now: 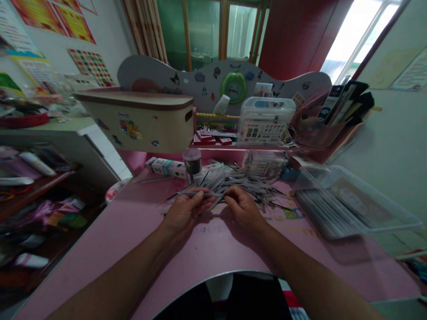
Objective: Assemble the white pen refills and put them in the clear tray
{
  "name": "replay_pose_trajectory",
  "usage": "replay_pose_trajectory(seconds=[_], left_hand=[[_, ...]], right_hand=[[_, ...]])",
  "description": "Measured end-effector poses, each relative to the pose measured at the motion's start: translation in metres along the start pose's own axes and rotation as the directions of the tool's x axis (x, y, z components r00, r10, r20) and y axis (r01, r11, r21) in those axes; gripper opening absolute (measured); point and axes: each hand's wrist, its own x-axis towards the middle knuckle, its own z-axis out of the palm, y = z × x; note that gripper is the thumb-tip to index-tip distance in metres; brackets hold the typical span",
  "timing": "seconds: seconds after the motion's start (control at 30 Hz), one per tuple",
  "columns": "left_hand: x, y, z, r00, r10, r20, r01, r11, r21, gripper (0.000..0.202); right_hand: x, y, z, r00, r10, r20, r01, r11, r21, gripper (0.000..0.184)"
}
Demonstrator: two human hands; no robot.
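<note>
My left hand point(187, 206) holds a slim pale-grey pen point(210, 194) level, with the thumb pressed on top of it. At the pen's right end, my right hand point(243, 206) is closed in a pinch, its fingertips at the tip. Exactly what the right fingertips grip is too small to make out. Just behind both hands lies a loose pile of similar slim pens point(216, 175), some with dark ends, pointing many ways. To the right, a clear plastic box point(383, 213) stands on the pink table point(207, 253) with more grey sticks lined up inside.
A printed carton point(167, 167) and a small clear jar point(192, 162) stand behind the pile at left. A lidded cream bin point(140, 122), a green clock point(233, 88) and a clear carry case point(265, 122) sit on the raised shelf. A pen holder point(320, 129) is at right.
</note>
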Motion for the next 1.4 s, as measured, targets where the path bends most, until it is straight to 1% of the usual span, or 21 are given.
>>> replay_pose_trajectory(seconds=[0.1, 0.17, 0.3, 0.37, 0.47, 0.53, 0.6, 0.63, 0.7, 0.77, 0.8, 0.83, 0.93, 1.0, 1.07, 1.2, 1.3, 1.4], left_hand=[[0.000, -0.001, -0.001, 1.000, -0.004, -0.002, 0.004, 1.000, -0.004, 0.010], [0.001, -0.002, -0.002, 1.000, -0.004, 0.006, 0.004, 1.000, -0.008, 0.008], [0.001, -0.001, -0.002, 1.000, -0.008, 0.014, 0.008, 1.000, -0.009, 0.008], [0.001, -0.001, -0.002, 1.000, -0.015, 0.023, 0.015, 1.000, -0.003, 0.009], [0.001, -0.002, -0.004, 0.998, -0.016, 0.057, 0.016, 1.000, -0.001, 0.005], [0.000, -0.003, -0.004, 0.997, -0.013, 0.076, 0.013, 1.000, -0.004, 0.004], [0.000, -0.003, -0.004, 0.996, -0.011, 0.085, 0.011, 1.000, -0.006, 0.004], [0.000, -0.003, -0.004, 0.996, -0.010, 0.085, 0.011, 1.000, -0.005, 0.004], [0.000, -0.002, -0.003, 0.997, -0.004, 0.072, 0.004, 1.000, -0.003, 0.004], [0.000, -0.001, -0.002, 0.999, -0.001, 0.052, 0.001, 1.000, 0.003, 0.003], [0.000, -0.001, -0.002, 0.999, 0.000, 0.043, -0.001, 1.000, 0.006, 0.004], [0.000, -0.001, -0.002, 0.999, 0.000, 0.039, -0.001, 1.000, 0.008, 0.004], [0.000, -0.002, -0.003, 0.999, 0.005, 0.050, -0.006, 1.000, 0.008, 0.007], [0.001, -0.003, -0.004, 0.998, 0.008, 0.061, -0.008, 1.000, 0.010, 0.008], [0.001, -0.003, -0.004, 0.998, 0.010, 0.065, -0.011, 1.000, 0.015, 0.009], [0.000, -0.002, -0.004, 0.998, 0.000, 0.065, -0.001, 1.000, 0.019, 0.009], [-0.001, -0.001, -0.003, 0.997, 0.003, 0.071, -0.004, 1.000, 0.014, 0.010], [-0.002, -0.001, -0.003, 0.998, 0.015, 0.067, -0.016, 1.000, 0.022, 0.009]], right_hand=[[-0.001, -0.002, 0.002, 0.998, -0.041, -0.037, 0.041, 0.999, -0.014, 0.007], [-0.001, -0.002, 0.003, 0.998, -0.045, -0.052, 0.045, 0.999, 0.001, 0.007], [0.000, -0.001, 0.000, 0.999, -0.021, -0.028, 0.021, 1.000, 0.004, 0.008], [0.001, 0.000, -0.003, 0.999, -0.030, -0.013, 0.030, 0.999, -0.039, 0.014], [0.003, 0.003, -0.006, 1.000, -0.010, 0.006, 0.010, 0.999, -0.049, 0.033], [0.003, 0.006, -0.006, 0.999, 0.050, 0.018, -0.050, 0.999, 0.002, 0.042], [0.002, 0.011, -0.004, 0.991, 0.129, 0.038, -0.132, 0.988, 0.085, 0.047], [0.001, 0.013, -0.003, 0.985, 0.167, 0.047, -0.172, 0.974, 0.146, 0.046], [0.000, 0.015, -0.001, 0.973, 0.217, 0.075, -0.229, 0.929, 0.292, 0.036], [-0.001, 0.016, 0.001, 0.972, 0.216, 0.091, -0.234, 0.895, 0.379, 0.025], [-0.002, 0.015, 0.002, 0.975, 0.203, 0.089, -0.222, 0.899, 0.377, 0.022], [-0.001, 0.014, 0.002, 0.980, 0.182, 0.081, -0.199, 0.919, 0.340, 0.020], [0.000, 0.009, -0.001, 0.995, 0.090, 0.029, -0.093, 0.988, 0.121, 0.016], [0.001, 0.005, -0.002, 1.000, 0.024, 0.008, -0.024, 1.000, -0.009, 0.019], [0.001, 0.002, -0.003, 1.000, -0.016, 0.004, 0.016, 0.997, -0.075, 0.024], [0.000, 0.003, -0.003, 1.000, -0.002, 0.013, 0.003, 0.998, -0.067, 0.028], [0.000, 0.007, -0.002, 0.998, 0.040, 0.039, -0.040, 0.999, 0.007, 0.030], [0.001, 0.011, -0.002, 0.995, 0.069, 0.070, -0.074, 0.994, 0.079, 0.038]])
